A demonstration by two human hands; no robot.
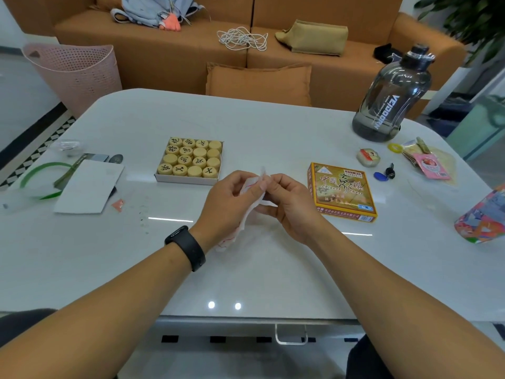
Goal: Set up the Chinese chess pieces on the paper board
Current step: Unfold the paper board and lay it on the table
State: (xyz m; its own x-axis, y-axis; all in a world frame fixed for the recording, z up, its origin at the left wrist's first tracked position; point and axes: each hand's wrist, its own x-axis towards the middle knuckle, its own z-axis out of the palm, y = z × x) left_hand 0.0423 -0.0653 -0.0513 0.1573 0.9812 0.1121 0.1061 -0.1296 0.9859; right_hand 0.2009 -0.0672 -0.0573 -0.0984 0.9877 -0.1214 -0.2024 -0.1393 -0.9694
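Hands, left [232, 195] and right [287, 199], pinch folded board [252, 199]; peel folds apart gently, spread flat just below, pieces [191, 158] beyond.

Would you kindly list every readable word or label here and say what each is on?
"VEJDORN": dark water bottle, printed up its side; spelling uncertain.
"Chinese Chess": yellow box lid, alongside "中国" and large calligraphy.
Wooden pieces in their tray: black Chinese characters, too small to read.
Pink packet: print blurred.
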